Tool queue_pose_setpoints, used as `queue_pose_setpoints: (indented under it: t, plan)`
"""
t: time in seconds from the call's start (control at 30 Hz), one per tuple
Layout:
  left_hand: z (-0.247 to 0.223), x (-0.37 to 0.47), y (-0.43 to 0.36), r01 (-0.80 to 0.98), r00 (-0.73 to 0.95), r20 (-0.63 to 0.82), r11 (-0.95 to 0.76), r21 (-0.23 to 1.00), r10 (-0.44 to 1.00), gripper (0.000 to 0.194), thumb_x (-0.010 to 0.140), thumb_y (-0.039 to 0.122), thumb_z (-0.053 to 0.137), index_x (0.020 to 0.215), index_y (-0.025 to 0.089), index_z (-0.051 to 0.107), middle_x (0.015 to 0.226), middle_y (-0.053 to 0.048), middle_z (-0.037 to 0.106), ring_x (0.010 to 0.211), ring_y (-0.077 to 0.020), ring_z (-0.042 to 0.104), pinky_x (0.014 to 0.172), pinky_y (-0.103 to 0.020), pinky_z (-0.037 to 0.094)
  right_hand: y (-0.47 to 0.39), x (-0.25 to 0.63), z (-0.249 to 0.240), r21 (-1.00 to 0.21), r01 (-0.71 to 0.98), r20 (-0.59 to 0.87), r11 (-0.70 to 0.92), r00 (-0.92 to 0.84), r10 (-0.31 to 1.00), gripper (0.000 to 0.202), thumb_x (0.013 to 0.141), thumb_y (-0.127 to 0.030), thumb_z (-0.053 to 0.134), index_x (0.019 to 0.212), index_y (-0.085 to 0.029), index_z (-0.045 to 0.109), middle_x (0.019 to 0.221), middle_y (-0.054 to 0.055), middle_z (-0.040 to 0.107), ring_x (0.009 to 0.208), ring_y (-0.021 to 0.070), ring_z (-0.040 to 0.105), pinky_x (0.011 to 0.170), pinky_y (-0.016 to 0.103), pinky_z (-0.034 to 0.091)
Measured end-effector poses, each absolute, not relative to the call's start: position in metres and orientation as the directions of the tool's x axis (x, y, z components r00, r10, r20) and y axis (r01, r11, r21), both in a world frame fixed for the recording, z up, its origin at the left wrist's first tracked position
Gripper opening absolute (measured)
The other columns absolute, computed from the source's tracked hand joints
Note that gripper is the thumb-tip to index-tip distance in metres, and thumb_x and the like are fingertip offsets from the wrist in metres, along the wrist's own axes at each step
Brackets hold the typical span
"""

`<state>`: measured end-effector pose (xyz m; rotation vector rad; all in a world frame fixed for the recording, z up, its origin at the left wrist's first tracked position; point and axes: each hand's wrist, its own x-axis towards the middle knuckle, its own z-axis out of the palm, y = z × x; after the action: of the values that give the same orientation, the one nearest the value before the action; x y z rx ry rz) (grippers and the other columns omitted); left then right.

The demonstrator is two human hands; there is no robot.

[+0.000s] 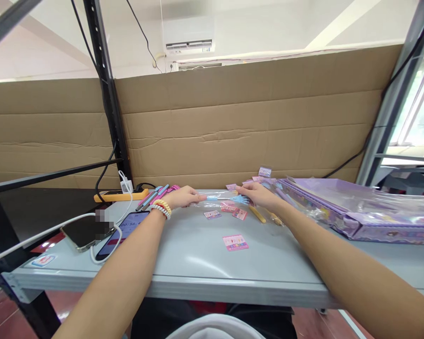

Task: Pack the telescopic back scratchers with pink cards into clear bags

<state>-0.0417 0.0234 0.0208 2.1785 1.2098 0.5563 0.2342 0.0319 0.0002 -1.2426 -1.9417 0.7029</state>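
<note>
A clear plastic bag point(217, 194) with a light-blue stick that ends in a small hand shape point(240, 199) is stretched between my hands, low over the table. My left hand point(185, 197) pinches its left end. At the right end, my right hand point(257, 194) has its fingers closed on the bag beside the blue hand shape. Just below lie small printed cards, one purple point(212, 214) and one pink point(240, 214). A larger pink card point(235, 242) is nearer me. Close to my right hand is a yellow stick point(257, 214).
Pink, blue and dark sticks point(155, 196) lie left of my left hand. A phone with a lit timer point(122, 235), a dark phone point(85, 233), a white cable and an orange power strip point(125, 196) are further left. A purple box point(381, 231) with plastic stands right. Cardboard point(233, 141) walls the back.
</note>
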Motion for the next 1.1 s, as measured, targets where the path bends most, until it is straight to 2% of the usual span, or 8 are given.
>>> queue_pose_setpoints:
  t: [0.17, 0.27, 0.37, 0.47, 0.67, 0.83, 1.0, 1.1]
  plan:
    - [0.0208, -0.0422, 0.0245, 0.644, 0.45, 0.185, -0.461, 0.611, 0.874, 0.053, 0.066, 0.068, 0.052, 0.054, 0.016, 0.047, 0.051, 0.002, 0.041, 0.047, -0.0085, 0.034, 0.049, -0.024, 0.027, 0.0318, 0.2335, -0.001, -0.611, 0.665, 0.325, 0.429, -0.284, 0.902, 0.055, 0.074, -0.071, 0.04, 0.06, -0.018, 0.043, 0.056, -0.003, 0.041, 0.051, 0.01, 0.038, 0.048, 0.024, 0.028]
    - [0.0199, -0.042, 0.026, 0.653, 0.431, 0.203, -0.459, 0.603, 0.879, 0.055, 0.067, 0.07, 0.049, 0.054, 0.017, 0.045, 0.05, 0.002, 0.04, 0.047, -0.0087, 0.034, 0.049, -0.024, 0.027, 0.0322, 0.2322, -0.0019, -0.483, 0.752, 0.425, 0.448, -0.246, 0.871, 0.054, 0.076, -0.068, 0.038, 0.057, -0.018, 0.039, 0.056, -0.002, 0.038, 0.053, 0.0106, 0.037, 0.049, 0.024, 0.025]
    - [0.0189, -0.0416, 0.0264, 0.691, 0.416, 0.215, -0.461, 0.557, 0.883, 0.056, 0.07, 0.07, 0.044, 0.053, 0.017, 0.043, 0.049, 0.003, 0.039, 0.046, -0.0088, 0.032, 0.048, -0.024, 0.024, 0.0337, 0.2315, -0.0029, -0.417, 0.79, 0.464, 0.449, -0.239, 0.853, 0.053, 0.078, -0.066, 0.037, 0.054, -0.018, 0.035, 0.055, -0.002, 0.036, 0.052, 0.0102, 0.035, 0.05, 0.025, 0.023]
    - [0.0181, -0.0413, 0.0265, 0.715, 0.413, 0.232, -0.471, 0.516, 0.881, 0.056, 0.071, 0.07, 0.043, 0.051, 0.017, 0.04, 0.049, 0.003, 0.037, 0.046, -0.0091, 0.03, 0.047, -0.024, 0.022, 0.0356, 0.2325, -0.0035, -0.415, 0.81, 0.449, 0.415, -0.215, 0.868, 0.054, 0.079, -0.065, 0.037, 0.053, -0.019, 0.033, 0.052, -0.003, 0.033, 0.05, 0.0097, 0.033, 0.048, 0.025, 0.021]
    - [0.0169, -0.0421, 0.0294, 0.687, 0.392, 0.288, -0.486, 0.539, 0.874, 0.054, 0.069, 0.068, 0.046, 0.051, 0.018, 0.038, 0.049, 0.003, 0.036, 0.046, -0.0092, 0.029, 0.047, -0.024, 0.021, 0.0355, 0.2337, -0.0031, -0.441, 0.816, 0.403, 0.373, -0.191, 0.895, 0.057, 0.079, -0.069, 0.031, 0.051, -0.019, 0.026, 0.05, -0.003, 0.026, 0.047, 0.009, 0.025, 0.046, 0.026, 0.018]
    - [0.0171, -0.0421, 0.0282, 0.685, 0.403, 0.287, -0.495, 0.535, 0.869, 0.054, 0.068, 0.069, 0.047, 0.05, 0.019, 0.036, 0.048, 0.003, 0.032, 0.045, -0.009, 0.027, 0.047, -0.025, 0.02, 0.0338, 0.2332, -0.0045, -0.489, 0.81, 0.325, 0.323, -0.175, 0.929, 0.059, 0.078, -0.072, 0.03, 0.052, -0.019, 0.028, 0.048, -0.002, 0.032, 0.045, 0.0093, 0.029, 0.044, 0.025, 0.021]
    - [0.0181, -0.0418, 0.0264, 0.711, 0.424, 0.28, -0.507, 0.487, 0.862, 0.054, 0.069, 0.067, 0.046, 0.05, 0.018, 0.034, 0.049, 0.003, 0.032, 0.046, -0.0093, 0.028, 0.046, -0.025, 0.019, 0.0299, 0.2334, -0.0073, -0.554, 0.766, 0.184, 0.326, -0.269, 0.945, 0.061, 0.076, -0.076, 0.028, 0.052, -0.02, 0.033, 0.044, -0.001, 0.039, 0.038, 0.0102, 0.037, 0.042, 0.024, 0.026]
    - [0.0177, -0.0416, 0.0279, 0.711, 0.424, 0.285, -0.511, 0.484, 0.86, 0.052, 0.069, 0.065, 0.048, 0.049, 0.018, 0.035, 0.048, 0.003, 0.03, 0.045, -0.0092, 0.027, 0.045, -0.025, 0.018, 0.0283, 0.2333, -0.0073, -0.541, 0.777, 0.161, 0.321, -0.279, 0.947, 0.062, 0.076, -0.075, 0.027, 0.053, -0.019, 0.038, 0.045, 0.0, 0.044, 0.039, 0.0117, 0.041, 0.042, 0.025, 0.029]
